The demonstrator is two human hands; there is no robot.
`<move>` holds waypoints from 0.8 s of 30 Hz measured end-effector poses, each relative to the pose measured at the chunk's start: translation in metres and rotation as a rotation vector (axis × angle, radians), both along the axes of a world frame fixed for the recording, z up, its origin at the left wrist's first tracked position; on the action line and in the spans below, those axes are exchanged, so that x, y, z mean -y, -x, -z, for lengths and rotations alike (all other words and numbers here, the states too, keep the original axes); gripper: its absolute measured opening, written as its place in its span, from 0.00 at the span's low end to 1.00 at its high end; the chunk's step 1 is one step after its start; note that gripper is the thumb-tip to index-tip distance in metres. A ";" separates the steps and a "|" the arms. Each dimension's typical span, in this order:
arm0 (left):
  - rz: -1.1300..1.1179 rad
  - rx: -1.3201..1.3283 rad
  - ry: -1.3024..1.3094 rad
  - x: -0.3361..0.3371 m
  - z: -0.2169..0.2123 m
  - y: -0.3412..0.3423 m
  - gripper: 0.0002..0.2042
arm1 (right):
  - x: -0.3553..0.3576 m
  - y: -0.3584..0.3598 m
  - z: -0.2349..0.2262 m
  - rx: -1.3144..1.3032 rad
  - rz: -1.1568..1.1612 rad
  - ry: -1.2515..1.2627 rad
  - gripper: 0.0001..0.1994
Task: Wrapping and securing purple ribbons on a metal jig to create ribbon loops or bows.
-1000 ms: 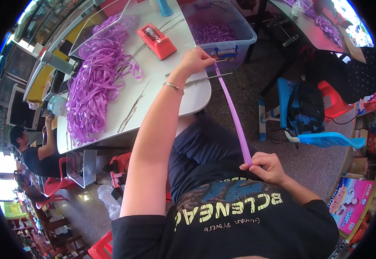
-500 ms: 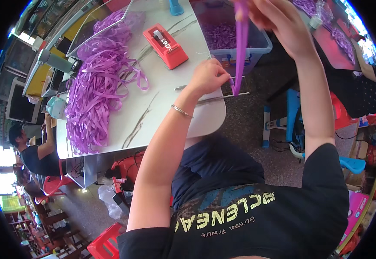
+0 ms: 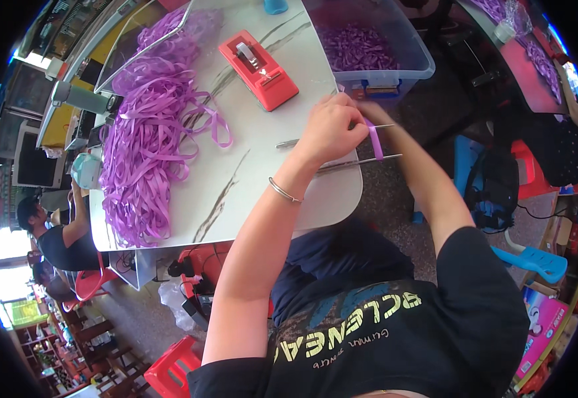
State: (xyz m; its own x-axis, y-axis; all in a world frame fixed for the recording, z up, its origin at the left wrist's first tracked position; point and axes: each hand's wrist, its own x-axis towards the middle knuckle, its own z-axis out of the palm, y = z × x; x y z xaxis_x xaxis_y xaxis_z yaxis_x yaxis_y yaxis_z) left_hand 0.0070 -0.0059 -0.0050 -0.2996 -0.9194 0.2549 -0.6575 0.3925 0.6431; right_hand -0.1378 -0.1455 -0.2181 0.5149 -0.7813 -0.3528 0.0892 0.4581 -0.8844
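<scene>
Two thin metal rods jut past the right edge of the white table, side by side. A purple ribbon is looped around them. My left hand, with a bracelet on its wrist, is closed over the ribbon at the rods, fingers curled in. Just behind it is my right hand, blurred and mostly covered by the left one, so its fingers cannot be made out. On the table's left side lies a big tangled heap of purple ribbon.
A red tape dispenser stands on the table beyond my left hand. Past the table edge, a clear plastic bin holds many short purple ribbon pieces. A person sits at far left. A blue stool is at right.
My right hand has come down from above toward my left hand, bringing the long raised ribbon down around the rods. My left hand stays by the rods.
</scene>
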 end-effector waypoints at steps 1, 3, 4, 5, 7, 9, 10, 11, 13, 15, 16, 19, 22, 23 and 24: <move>-0.012 0.003 -0.007 -0.002 0.003 -0.005 0.09 | -0.029 0.006 0.003 -0.024 -0.009 -0.006 0.16; -0.071 -0.009 -0.023 -0.009 0.002 -0.019 0.08 | -0.104 0.014 -0.027 -0.006 -0.016 0.040 0.16; -0.053 -0.020 -0.018 -0.008 0.000 -0.014 0.08 | -0.130 0.038 -0.035 -0.115 -0.046 -0.015 0.16; -0.035 -0.028 -0.020 -0.007 -0.002 -0.011 0.08 | -0.154 0.059 -0.042 -0.219 -0.080 -0.073 0.15; -0.022 -0.040 -0.021 -0.006 -0.001 -0.008 0.08 | -0.211 0.070 -0.069 -0.318 0.081 -0.062 0.14; -0.030 -0.075 -0.027 -0.001 0.005 -0.009 0.07 | -0.254 0.092 -0.106 -0.259 -0.038 0.026 0.13; -0.028 -0.076 -0.026 -0.001 0.006 -0.008 0.07 | -0.273 0.095 -0.123 -0.264 -0.015 0.229 0.11; -0.020 -0.071 -0.034 -0.001 0.006 -0.008 0.07 | -0.284 0.095 -0.141 -0.267 0.008 0.434 0.10; -0.010 -0.064 -0.038 -0.001 0.005 -0.007 0.08 | -0.282 0.097 -0.190 -0.262 -0.053 0.619 0.09; -0.034 -0.050 -0.079 -0.003 0.003 -0.006 0.08 | -0.271 0.094 -0.231 -0.256 -0.115 0.801 0.08; -0.040 -0.049 -0.079 -0.003 0.005 -0.009 0.08 | -0.252 0.085 -0.248 -0.203 -0.171 0.964 0.08; -0.038 -0.047 -0.079 -0.001 0.005 -0.011 0.08 | -0.198 0.058 -0.273 -0.151 -0.126 1.146 0.08; -0.009 -0.050 -0.099 -0.002 0.005 -0.011 0.09 | -0.130 0.026 -0.272 -0.096 0.002 0.869 0.10; -0.002 -0.031 -0.055 -0.002 0.003 -0.009 0.09 | -0.106 0.021 -0.267 -0.119 -0.014 0.842 0.12; -0.003 -0.007 -0.013 -0.003 0.002 -0.010 0.08 | -0.088 0.015 -0.255 -0.112 -0.016 0.845 0.12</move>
